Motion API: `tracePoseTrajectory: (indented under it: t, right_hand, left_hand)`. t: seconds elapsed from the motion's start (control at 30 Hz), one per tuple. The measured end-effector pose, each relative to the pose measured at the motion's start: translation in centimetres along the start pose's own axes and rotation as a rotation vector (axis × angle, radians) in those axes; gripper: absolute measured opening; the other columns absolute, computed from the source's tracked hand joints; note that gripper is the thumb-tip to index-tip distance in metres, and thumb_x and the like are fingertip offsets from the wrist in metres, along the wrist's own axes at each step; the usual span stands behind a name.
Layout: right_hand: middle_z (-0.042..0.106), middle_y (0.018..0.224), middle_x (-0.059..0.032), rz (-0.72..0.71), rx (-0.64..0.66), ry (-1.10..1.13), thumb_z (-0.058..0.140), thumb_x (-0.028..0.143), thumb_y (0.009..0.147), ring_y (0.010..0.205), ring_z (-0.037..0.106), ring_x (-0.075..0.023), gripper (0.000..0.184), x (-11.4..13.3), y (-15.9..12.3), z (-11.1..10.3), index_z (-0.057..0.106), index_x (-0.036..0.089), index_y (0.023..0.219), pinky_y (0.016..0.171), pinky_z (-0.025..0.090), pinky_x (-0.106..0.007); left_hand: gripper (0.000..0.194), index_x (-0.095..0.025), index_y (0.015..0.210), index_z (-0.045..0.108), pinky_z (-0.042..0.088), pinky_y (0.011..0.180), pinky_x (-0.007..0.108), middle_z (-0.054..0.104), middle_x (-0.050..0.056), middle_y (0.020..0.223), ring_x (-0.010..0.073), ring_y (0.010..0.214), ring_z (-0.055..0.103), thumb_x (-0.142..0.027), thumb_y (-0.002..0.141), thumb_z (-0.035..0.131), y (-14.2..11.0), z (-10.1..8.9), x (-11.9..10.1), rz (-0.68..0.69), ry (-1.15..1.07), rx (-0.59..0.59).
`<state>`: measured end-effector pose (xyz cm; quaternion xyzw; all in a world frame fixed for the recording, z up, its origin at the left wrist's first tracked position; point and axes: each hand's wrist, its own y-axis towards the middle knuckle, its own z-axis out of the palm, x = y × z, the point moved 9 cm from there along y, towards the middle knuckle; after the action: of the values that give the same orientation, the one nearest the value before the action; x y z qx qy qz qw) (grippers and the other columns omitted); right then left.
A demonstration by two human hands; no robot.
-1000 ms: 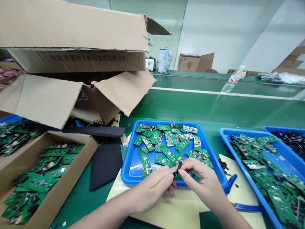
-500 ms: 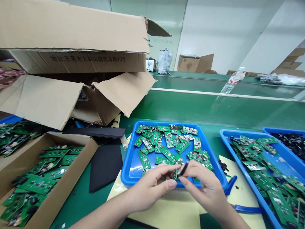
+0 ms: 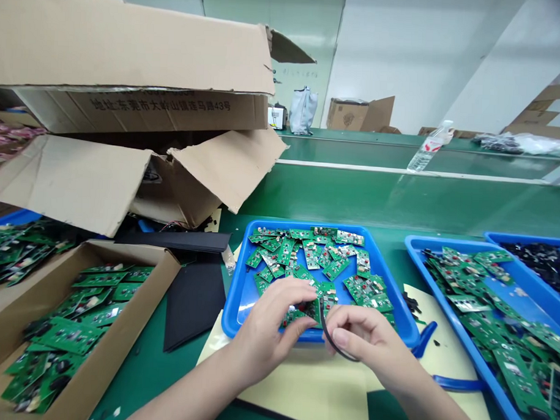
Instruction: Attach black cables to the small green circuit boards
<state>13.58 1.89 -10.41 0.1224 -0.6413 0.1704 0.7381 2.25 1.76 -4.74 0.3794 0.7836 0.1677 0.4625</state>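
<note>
My right hand (image 3: pixel 365 335) pinches a thin, curved black strip (image 3: pixel 327 334), whose upper end rises toward my left fingertips. Its exact material does not show. My left hand (image 3: pixel 278 320) hovers over the near side of a blue tray (image 3: pixel 228 315), thumb and fingers apart in a loose curve. Green circuit boards with small red and white parts show between and behind those fingers; they look as if they lie in the tray. Several more circuit boards (image 3: pixel 337 268) are spread across the tray, some overlapping. Part of my left palm is hidden.
On the left, a cardboard box (image 3: pixel 133 327) holds more boards beside black sheets (image 3: pixel 193 317). Large cartons (image 3: pixel 129 51) are stacked behind. To the right stand a second blue tray (image 3: pixel 446 301) of boards and a blue-handled tool (image 3: pixel 457 383) on yellow paper. A water bottle (image 3: pixel 429 148) leans beyond.
My hands have moved apart. The left fingers have spread from around a small green board, and the black strip in my right hand has swung lower and now shows its full curve.
</note>
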Motion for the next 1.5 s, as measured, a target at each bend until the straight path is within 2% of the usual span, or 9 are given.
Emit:
tracePoseTrajectory:
  t: [0.23, 0.47, 0.6, 0.73, 0.87, 0.97, 1.13, 1.33, 1.5]
  right_hand:
    - [0.054, 0.057, 0.0007, 0.092, -0.005, 0.073, 0.070, 0.045, 0.072, 0.054, 0.049, -0.0100, 0.033, -0.9, -0.2, 0.4, 0.057, 0.015, 0.066, 0.051, 0.042, -0.022]
    - [0.055, 0.055, 0.0016, 0.228, 0.077, 0.243, 0.073, 0.044, 0.070, 0.050, 0.053, -0.0097, 0.033, -2.8, -0.3, 1.4, 0.057, 0.015, 0.066, 0.053, 0.044, -0.023]
    - [0.054, 0.056, 0.0016, 0.200, 0.098, 0.235, 0.072, 0.045, 0.070, 0.051, 0.052, -0.0095, 0.035, -2.6, -0.1, 1.6, 0.056, 0.015, 0.066, 0.052, 0.043, -0.022]
    - [0.053, 0.061, 0.0005, 0.088, 0.009, 0.056, 0.067, 0.046, 0.075, 0.055, 0.048, -0.0101, 0.034, -1.5, 0.0, 0.6, 0.055, 0.015, 0.067, 0.052, 0.042, -0.022]
    - [0.055, 0.064, -0.0012, -0.180, -0.145, -0.308, 0.057, 0.030, 0.082, 0.059, 0.051, -0.0126, 0.019, 1.5, -0.6, -0.5, 0.055, 0.017, 0.068, 0.054, 0.043, -0.024]
    - [0.057, 0.065, -0.0015, -0.394, -0.221, -0.549, 0.053, 0.019, 0.082, 0.060, 0.053, -0.0138, 0.012, 3.8, -1.4, -0.3, 0.053, 0.019, 0.069, 0.055, 0.045, -0.025]
    - [0.058, 0.068, -0.0016, -0.623, -0.267, -0.731, 0.051, 0.011, 0.081, 0.061, 0.056, -0.0146, 0.010, 5.9, -2.4, 0.5, 0.053, 0.020, 0.078, 0.055, 0.047, -0.026]
    - [0.060, 0.070, -0.0024, -0.696, -0.264, -0.779, 0.052, 0.009, 0.082, 0.065, 0.058, -0.0161, 0.012, 6.1, -2.8, 0.7, 0.054, 0.021, 0.084, 0.058, 0.048, -0.028]
    - [0.059, 0.071, -0.0023, -0.658, -0.258, -0.740, 0.052, 0.009, 0.081, 0.065, 0.056, -0.0151, 0.011, 5.7, -2.6, 0.5, 0.053, 0.020, 0.081, 0.059, 0.046, -0.027]
  left_hand:
    - [0.023, -0.021, 0.106, 0.055, 0.052, 0.080, 0.032, 0.061, 0.008, 0.100, 0.0196, 0.095, 0.059, -0.017, 0.084, 0.059, 0.2, -0.4, 0.0, -0.011, -0.011, -0.047]
    - [0.020, -0.021, 0.096, 0.060, 0.052, 0.072, 0.028, 0.057, 0.005, 0.091, 0.0161, 0.082, 0.057, -0.027, 0.078, 0.067, 0.2, 0.6, 1.7, -0.283, -0.402, 0.037]
    - [0.018, -0.020, 0.089, 0.062, 0.052, 0.073, 0.027, 0.054, 0.003, 0.088, 0.0148, 0.082, 0.055, -0.021, 0.074, 0.072, -0.1, 1.6, 2.1, -0.409, -0.594, 0.100]
    - [0.020, -0.021, 0.087, 0.065, 0.051, 0.074, 0.027, 0.052, 0.001, 0.084, 0.0144, 0.081, 0.053, -0.014, 0.071, 0.073, -0.3, 2.2, 2.1, -0.466, -0.666, 0.142]
    - [0.020, -0.021, 0.088, 0.065, 0.052, 0.078, 0.030, 0.051, 0.001, 0.085, 0.0151, 0.083, 0.053, -0.014, 0.071, 0.072, -0.5, 2.7, 2.3, -0.520, -0.729, 0.163]
    - [0.020, -0.021, 0.088, 0.065, 0.052, 0.079, 0.031, 0.050, 0.001, 0.087, 0.0143, 0.082, 0.053, -0.014, 0.071, 0.071, -0.7, 3.0, 2.4, -0.567, -0.791, 0.171]
    - [0.020, -0.021, 0.089, 0.066, 0.050, 0.072, 0.025, 0.050, 0.000, 0.086, 0.0126, 0.079, 0.052, -0.014, 0.071, 0.070, -0.9, 3.5, 2.5, -0.615, -0.866, 0.207]
    - [0.020, -0.020, 0.089, 0.065, 0.048, 0.068, 0.023, 0.051, -0.001, 0.085, 0.0105, 0.074, 0.052, -0.018, 0.071, 0.072, -1.1, 4.0, 2.3, -0.661, -0.996, 0.220]
    - [0.021, -0.020, 0.090, 0.064, 0.050, 0.069, 0.024, 0.051, 0.000, 0.086, 0.0115, 0.077, 0.053, -0.019, 0.071, 0.073, -1.0, 4.0, 2.3, -0.629, -1.003, 0.195]
